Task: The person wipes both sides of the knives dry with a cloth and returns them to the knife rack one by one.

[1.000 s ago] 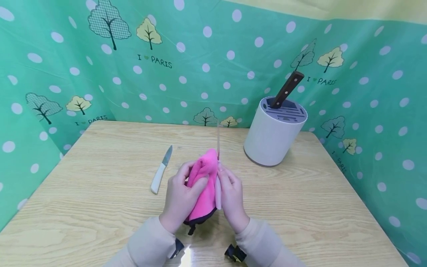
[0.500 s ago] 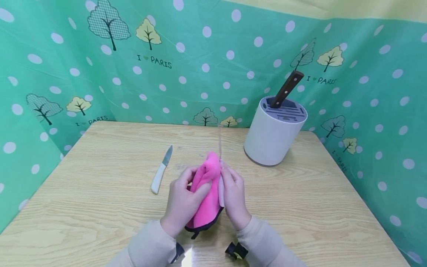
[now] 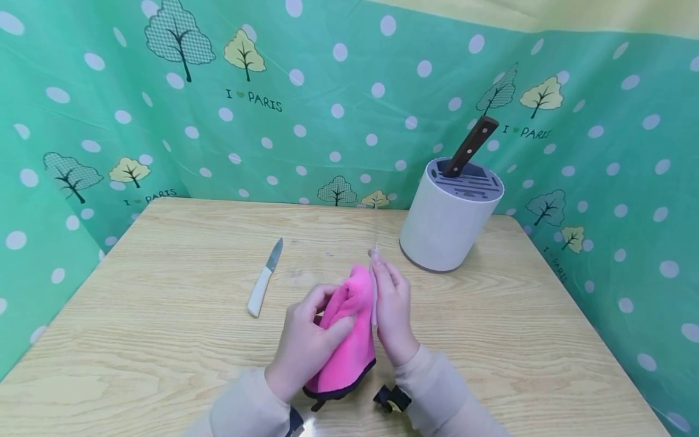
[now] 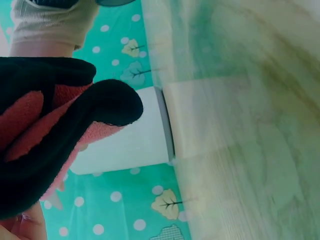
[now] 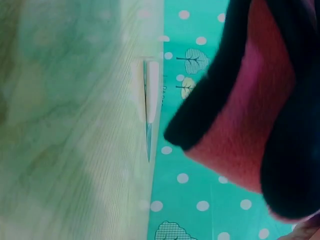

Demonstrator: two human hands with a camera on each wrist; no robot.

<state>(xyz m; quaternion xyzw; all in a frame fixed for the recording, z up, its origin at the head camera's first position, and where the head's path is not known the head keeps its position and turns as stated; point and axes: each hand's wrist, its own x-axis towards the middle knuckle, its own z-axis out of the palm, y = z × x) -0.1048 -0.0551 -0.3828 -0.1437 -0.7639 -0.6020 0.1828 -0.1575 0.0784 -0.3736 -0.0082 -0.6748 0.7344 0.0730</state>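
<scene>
A pink cloth [image 3: 357,340] with black edging is bunched in my left hand [image 3: 308,340], the thumb lying across its front. My right hand [image 3: 394,300] holds a knife by its pale handle [image 3: 374,309], fingers along the right side. Its thin blade [image 3: 375,224] points away from me, seen nearly edge-on. The cloth lies against the left side of that handle. In the left wrist view the cloth's black border [image 4: 112,102] hides most of the left hand. The right wrist view shows the cloth's pink underside [image 5: 230,135] hanging close to the camera.
A small knife [image 3: 261,285] with a white handle lies on the wooden table [image 3: 164,303], left of the hands. At the back right stands a white knife block [image 3: 445,224], a dark-handled knife [image 3: 471,147] in it. A green dotted curtain [image 3: 306,145] hangs behind.
Both hands have shifted right with the cloth and the knife. The cloth now sits lower and nearer to me, while the right hand and knife handle are slightly farther away.
</scene>
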